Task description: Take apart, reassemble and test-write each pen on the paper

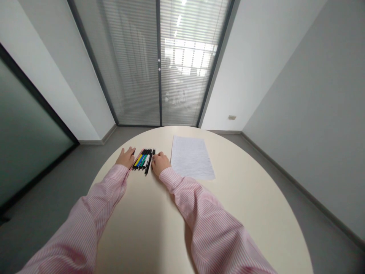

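Note:
A row of pens and markers lies side by side on the table, among them a yellow marker (138, 160), a blue marker (142, 160), a green marker (144, 161) and a white marker (146, 160). My left hand (125, 158) rests at the row's left edge, its fingers stretched out beside the pens; a dark tip shows by them. At the right edge, my right hand (161, 163) has curled fingers against a black pen (154, 152), partly hidden by them. Another black pen (148, 166) sticks out toward me from the row.
A lined sheet of paper (191, 158) lies just right of my right hand. All of this is on a round cream table (234, 213), whose curved far edge is near the pens. Beyond stand a glass partition with blinds (137, 76) and white walls.

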`<state>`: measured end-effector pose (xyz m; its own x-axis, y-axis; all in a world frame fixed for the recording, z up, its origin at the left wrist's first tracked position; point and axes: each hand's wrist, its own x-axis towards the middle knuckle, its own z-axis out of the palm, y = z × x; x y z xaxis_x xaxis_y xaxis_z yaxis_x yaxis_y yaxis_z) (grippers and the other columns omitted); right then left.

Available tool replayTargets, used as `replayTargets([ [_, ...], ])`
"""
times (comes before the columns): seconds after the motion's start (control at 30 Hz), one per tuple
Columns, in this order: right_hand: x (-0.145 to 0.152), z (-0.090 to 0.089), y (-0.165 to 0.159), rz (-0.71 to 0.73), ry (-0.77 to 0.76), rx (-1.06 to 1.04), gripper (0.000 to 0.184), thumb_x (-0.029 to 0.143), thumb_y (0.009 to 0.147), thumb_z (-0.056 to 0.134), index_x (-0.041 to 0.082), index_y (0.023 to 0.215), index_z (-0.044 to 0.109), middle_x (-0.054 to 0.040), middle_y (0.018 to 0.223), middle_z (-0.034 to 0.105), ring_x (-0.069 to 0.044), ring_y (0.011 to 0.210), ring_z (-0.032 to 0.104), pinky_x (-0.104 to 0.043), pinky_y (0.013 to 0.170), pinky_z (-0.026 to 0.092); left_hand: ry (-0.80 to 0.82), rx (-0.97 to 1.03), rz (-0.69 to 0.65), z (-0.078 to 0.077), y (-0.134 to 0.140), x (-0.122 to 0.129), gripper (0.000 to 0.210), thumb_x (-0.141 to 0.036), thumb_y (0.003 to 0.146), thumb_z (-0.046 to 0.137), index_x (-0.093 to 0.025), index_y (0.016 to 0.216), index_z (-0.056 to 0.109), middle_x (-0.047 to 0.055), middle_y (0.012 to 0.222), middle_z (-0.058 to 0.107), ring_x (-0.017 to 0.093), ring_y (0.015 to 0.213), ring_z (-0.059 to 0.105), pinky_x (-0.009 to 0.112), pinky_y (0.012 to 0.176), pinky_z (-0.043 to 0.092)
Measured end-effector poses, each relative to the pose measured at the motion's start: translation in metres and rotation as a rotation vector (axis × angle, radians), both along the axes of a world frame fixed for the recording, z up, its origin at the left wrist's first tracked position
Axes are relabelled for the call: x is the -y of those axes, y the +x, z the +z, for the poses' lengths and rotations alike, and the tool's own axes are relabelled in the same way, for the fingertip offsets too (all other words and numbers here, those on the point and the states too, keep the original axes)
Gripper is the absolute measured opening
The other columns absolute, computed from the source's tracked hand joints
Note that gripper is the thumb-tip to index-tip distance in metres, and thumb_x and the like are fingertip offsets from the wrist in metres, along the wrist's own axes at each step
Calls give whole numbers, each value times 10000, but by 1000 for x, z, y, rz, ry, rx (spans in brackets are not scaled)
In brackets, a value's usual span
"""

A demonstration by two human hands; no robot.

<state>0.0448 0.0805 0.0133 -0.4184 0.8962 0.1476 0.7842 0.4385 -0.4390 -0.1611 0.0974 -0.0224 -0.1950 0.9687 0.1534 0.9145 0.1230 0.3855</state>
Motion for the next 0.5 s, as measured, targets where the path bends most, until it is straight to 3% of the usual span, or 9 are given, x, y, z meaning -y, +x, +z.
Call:
replayTargets([
  [0.13, -1, -2, 3, 39, 37, 13, 207, 223, 841, 448, 162, 989, 579, -123, 1049, 518, -239, 985, 484, -384, 844, 399, -29, -29, -18, -1, 2, 3, 495, -349, 883, 327, -187, 1349, 374, 66, 1433, 320, 361, 1344, 127, 585, 1035, 184],
  [0.3, 2, -4, 6, 96, 66, 32, 203, 175, 850, 430, 137, 998, 564, -132, 1061, 543, -224, 989, 492, -364, 862, 393, -46, 61, -238, -2, 13, 4, 518, -407, 917, 197, -223, 1397, 263, 42, 1443, 304, 252, 1330, 252, 428, 1069, 238],
  [0.37, 5, -3, 7, 134, 66, 41, 226, 254, 853, 465, 140, 1026, 556, -123, 1066, 550, -225, 998, 502, -359, 867, 397, 5, 76, -289, -4, 14, 4, 542, -430, 912, 194, -210, 1405, 242, 44, 1437, 318, 241, 1341, 223, 400, 1070, 244],
  [0.5, 14, 0, 10, 254, 64, 81, 422, 468, 792, 544, 159, 1080, 551, -116, 1084, 541, -243, 983, 539, -371, 860, 416, -16, -102, -315, -6, 14, 4, 541, -444, 899, 215, -216, 1384, 295, 38, 1451, 287, 298, 1354, 147, 497, 1040, 236],
])
